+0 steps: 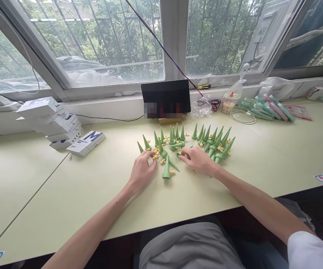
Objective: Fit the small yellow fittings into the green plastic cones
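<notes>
My left hand (143,168) is closed in a pinch at a small yellow plastic valve (156,154), among other yellow pieces. My right hand (196,158) has its thumb and fingers around a green plastic spike (179,153), partly hidden by the fingers. Between the hands, nearer to me, one green spike (166,170) stands upright on its ringed cap with a yellow valve (172,171) at its side. Behind my left hand several green spikes (161,144) stand in a cluster. More spikes (217,145), some leaning or lying, are grouped behind my right forearm.
A black tablet (165,97) leans at the back by the window. White boxes (49,119) are stacked at left, with one box (87,143) beside them. At back right are a bagged cup (230,102), a coiled white cable (242,116) and wrapped pastel items (273,106).
</notes>
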`<state>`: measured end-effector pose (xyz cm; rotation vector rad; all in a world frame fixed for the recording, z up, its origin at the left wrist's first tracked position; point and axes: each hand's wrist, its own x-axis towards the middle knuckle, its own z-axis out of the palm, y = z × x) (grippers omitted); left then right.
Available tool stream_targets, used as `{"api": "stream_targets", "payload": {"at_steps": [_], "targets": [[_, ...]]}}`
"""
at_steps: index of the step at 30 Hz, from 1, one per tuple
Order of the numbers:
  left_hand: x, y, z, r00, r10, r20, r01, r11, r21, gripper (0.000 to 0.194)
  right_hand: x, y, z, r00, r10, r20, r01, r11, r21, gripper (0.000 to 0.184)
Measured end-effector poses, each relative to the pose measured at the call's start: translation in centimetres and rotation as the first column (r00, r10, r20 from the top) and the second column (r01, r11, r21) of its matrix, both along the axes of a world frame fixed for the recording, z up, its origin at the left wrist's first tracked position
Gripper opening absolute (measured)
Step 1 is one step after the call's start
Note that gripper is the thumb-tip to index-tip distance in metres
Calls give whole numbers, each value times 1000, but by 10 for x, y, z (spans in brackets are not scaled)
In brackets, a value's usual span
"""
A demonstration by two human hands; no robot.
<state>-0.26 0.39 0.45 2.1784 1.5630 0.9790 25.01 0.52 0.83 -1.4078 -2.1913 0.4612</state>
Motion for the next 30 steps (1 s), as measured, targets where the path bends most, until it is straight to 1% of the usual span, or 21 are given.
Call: {"api": "stream_targets", "payload": {"at_steps": [3,7,15,22,30], "targets": [[0,1,-1,999,-9,-33,8,1000,-11,15,-2,-3,5,1000,7,9,-6,1000,-19,17],[-1,2,-3,994,5,-108,-9,999,-33,21,-4,-6,9,1000,18,19,-17,999,-50,17],[-3,6,-6,966,-7,-259,0,1000,-30,29,-6,-5,5,998,36,45,-34,999,-36,19],[-3,5,-8,961,-31,-275,27,999,-16,23,-7,-6,5,998,38,46,-36,999,-34,18],[-2,5,-12,966,-72,-249,73,997,-7,23,-8,-7,5,998,43,45,-41,998,-45,20]]}}
